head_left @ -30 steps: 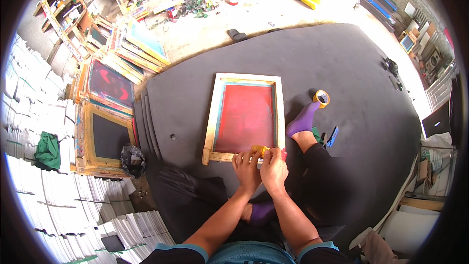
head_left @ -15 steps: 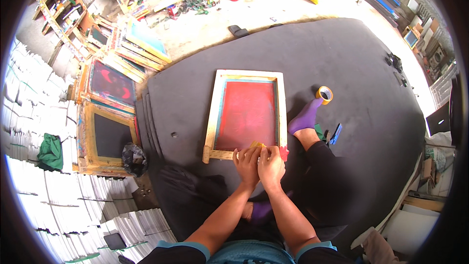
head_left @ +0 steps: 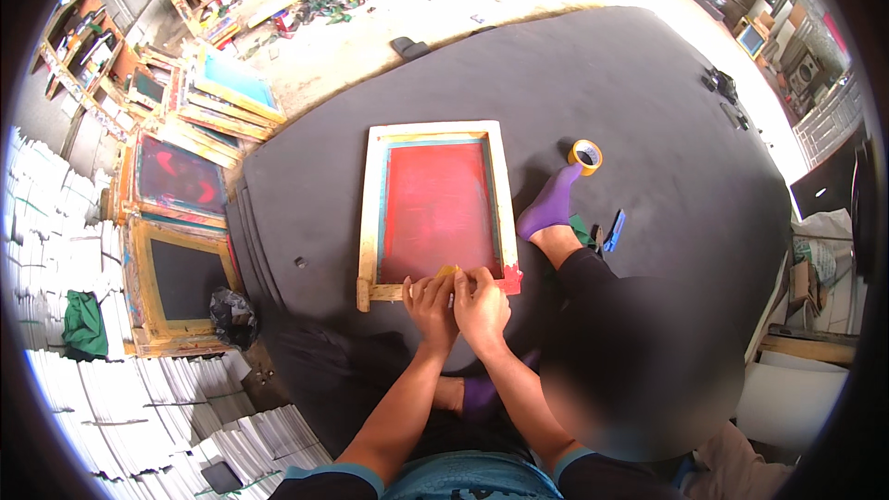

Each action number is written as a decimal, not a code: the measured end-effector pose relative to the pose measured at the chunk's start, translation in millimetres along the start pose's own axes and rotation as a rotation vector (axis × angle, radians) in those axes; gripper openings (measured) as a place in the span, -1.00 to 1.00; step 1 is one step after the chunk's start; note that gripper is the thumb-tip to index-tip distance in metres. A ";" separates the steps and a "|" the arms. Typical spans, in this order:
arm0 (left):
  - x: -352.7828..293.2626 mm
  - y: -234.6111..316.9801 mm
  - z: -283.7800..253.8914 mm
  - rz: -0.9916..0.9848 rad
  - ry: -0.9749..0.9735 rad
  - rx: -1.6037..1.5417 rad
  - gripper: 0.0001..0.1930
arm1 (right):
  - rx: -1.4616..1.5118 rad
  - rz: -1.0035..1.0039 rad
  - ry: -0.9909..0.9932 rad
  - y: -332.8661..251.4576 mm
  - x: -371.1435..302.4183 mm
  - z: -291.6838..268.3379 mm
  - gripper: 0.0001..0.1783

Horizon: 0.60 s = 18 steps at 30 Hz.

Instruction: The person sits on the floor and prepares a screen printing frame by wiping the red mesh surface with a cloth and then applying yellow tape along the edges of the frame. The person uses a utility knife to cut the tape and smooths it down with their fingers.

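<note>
On the black mat [head_left: 685, 194] before me lies a screen-printing frame [head_left: 372, 213], a wooden rectangle with red-coated mesh and a red-stained near right corner. At its near edge my left hand [head_left: 431, 307] and my right hand [head_left: 482, 304] sit side by side, fingers bent and closed. Between their fingertips shows a small yellowish strip of tape [head_left: 448, 271], mostly hidden by the fingers. A roll of yellow tape [head_left: 594, 164] stands beyond my purple-socked foot [head_left: 548, 206], right of the frame. Near that foot lies a blue cutter-like tool [head_left: 615, 231] by a green scrap [head_left: 582, 231].
More screen frames [head_left: 185, 268] lean at the left, with a black plastic bag [head_left: 233, 318] beside them. Stacks of white paper [head_left: 176, 389] line the lower left. Shelves of supplies stand at the back. A large dark blurred shape [head_left: 644, 366] covers the lower right.
The whole view has shifted, so the frame and hands sit farther left. The dark blurred shape at lower right has grown larger. Both hands stay closed at the frame's near edge.
</note>
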State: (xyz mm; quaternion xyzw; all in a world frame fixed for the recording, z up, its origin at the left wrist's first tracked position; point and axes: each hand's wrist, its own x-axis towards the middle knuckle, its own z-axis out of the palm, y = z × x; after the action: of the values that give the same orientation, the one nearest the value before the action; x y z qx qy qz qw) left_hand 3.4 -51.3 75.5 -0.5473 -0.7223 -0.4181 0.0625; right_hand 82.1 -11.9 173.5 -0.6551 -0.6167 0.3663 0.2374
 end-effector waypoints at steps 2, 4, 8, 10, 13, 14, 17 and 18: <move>1.9 -4.4 -0.7 0.005 0.025 -0.018 -0.71 | 0.052 -0.023 -0.019 -0.9 0.0 0.8 -0.63; 5.2 -6.2 -4.6 -0.004 0.040 -0.041 -0.73 | 0.079 -0.038 -0.005 1.5 0.1 1.5 -0.63; 8.9 -27.6 -14.0 -0.082 0.043 -0.157 -0.77 | 0.203 -0.118 0.080 17.7 4.0 6.7 -0.71; 23.5 -22.3 -29.2 -0.118 0.065 -0.228 -0.85 | 0.295 -0.129 0.048 51.2 20.3 17.3 -0.72; 29.1 -26.5 -40.4 -0.170 0.100 -0.310 -0.94 | -0.148 -0.393 -0.008 104.2 39.3 36.2 -0.73; 29.5 -30.4 -42.7 -0.204 0.107 -0.344 -0.94 | -0.284 -0.477 -0.079 118.4 41.7 46.2 -0.66; 23.8 -45.7 -48.5 -0.321 0.102 -0.433 -0.95 | -0.399 -0.805 -0.046 123.9 36.9 66.4 -0.51; 20.1 -53.8 -50.9 -0.365 0.086 -0.450 -0.95 | -0.450 -0.808 -0.061 125.7 36.0 71.9 -0.47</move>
State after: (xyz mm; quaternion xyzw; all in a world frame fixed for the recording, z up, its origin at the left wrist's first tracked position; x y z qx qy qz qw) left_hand -68.6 -73.4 90.4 -0.3899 -0.6947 -0.5951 -0.1061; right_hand 105.2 -2.6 26.3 -0.3866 -0.8934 0.1205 0.1948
